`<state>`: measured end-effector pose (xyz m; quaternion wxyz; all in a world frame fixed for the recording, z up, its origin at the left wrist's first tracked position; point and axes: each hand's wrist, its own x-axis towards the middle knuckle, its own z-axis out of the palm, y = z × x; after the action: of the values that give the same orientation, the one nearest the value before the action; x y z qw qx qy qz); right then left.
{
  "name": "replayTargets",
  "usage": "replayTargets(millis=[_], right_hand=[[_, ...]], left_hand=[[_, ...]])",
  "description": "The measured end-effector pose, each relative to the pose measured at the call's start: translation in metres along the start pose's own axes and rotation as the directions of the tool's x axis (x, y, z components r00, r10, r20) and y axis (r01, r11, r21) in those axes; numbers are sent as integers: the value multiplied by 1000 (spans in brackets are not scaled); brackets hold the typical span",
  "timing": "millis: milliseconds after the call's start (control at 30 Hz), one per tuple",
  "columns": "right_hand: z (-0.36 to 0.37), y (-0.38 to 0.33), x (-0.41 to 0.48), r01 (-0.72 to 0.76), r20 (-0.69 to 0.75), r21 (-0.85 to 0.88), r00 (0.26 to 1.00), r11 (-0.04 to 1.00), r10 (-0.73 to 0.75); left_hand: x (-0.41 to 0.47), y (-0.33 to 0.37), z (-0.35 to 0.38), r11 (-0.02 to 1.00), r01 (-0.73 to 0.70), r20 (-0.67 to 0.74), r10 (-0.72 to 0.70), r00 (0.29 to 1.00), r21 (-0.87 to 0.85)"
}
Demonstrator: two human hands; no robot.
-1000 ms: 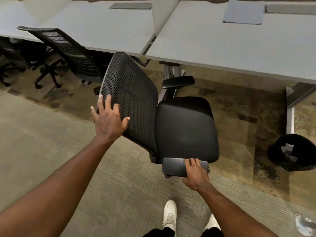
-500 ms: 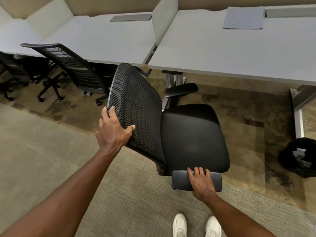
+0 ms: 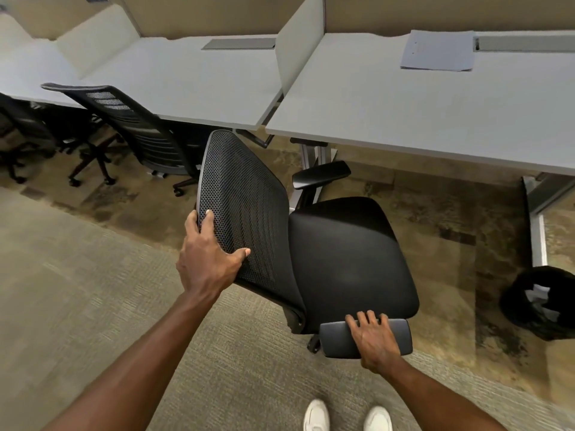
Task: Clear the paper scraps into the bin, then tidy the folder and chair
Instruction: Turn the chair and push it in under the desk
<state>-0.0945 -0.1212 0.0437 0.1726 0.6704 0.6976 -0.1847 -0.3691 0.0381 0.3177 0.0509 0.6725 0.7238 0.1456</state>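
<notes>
A black office chair (image 3: 348,253) with a mesh back stands on the carpet in front of the grey desk (image 3: 389,119), its seat turned to the right. My left hand (image 3: 207,256) grips the left edge of the mesh backrest. My right hand (image 3: 375,342) lies over the near armrest pad with fingers curled on it. A pale blue folder (image 3: 437,51) lies flat at the back of the desk. A black bin (image 3: 541,301) with white paper scraps inside stands on the floor at the right, by the desk leg.
A second mesh chair (image 3: 137,132) is tucked at the neighbouring desk on the left, with more chair bases beyond it. A white divider panel (image 3: 298,42) separates the two desks. Metal desk legs (image 3: 536,225) stand right of the chair. My white shoes (image 3: 348,415) show at the bottom.
My left hand has closed around the backrest edge, where before it was flat and spread. The chair now sits closer to the desk, and the view has tilted up.
</notes>
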Motion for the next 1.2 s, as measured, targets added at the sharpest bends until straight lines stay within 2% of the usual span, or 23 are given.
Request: replayTargets(millis=[300, 533, 633, 800, 967, 1067, 1200], right_hand=[[11, 58, -23, -46, -5, -36, 999, 998, 46], [20, 109, -52, -211, 16, -53, 977, 976, 212], [21, 130, -68, -293, -18, -21, 956, 956, 293], [19, 160, -90, -370, 11, 97, 929, 924, 370], [2, 167, -102, -353, -18, 266, 928, 897, 371], [-13, 158, -103, -336, -106, 452, 899, 826, 424], [-38, 146, -113, -204, -298, 642, 821, 739, 486]], left_hand=[[-41, 46, 13, 1000, -18, 3, 18, 1000, -15], [-89, 97, 28, 994, -46, 34, 49, 998, -96], [-112, 120, 38, 991, -59, 55, 66, 996, -123], [-145, 167, 54, 982, -106, 88, 121, 989, -159], [-173, 201, 72, 948, -288, 80, 300, 950, -135], [-187, 218, 81, 904, -388, 67, 405, 912, -182], [-200, 242, 92, 833, -509, 24, 526, 850, -217]])
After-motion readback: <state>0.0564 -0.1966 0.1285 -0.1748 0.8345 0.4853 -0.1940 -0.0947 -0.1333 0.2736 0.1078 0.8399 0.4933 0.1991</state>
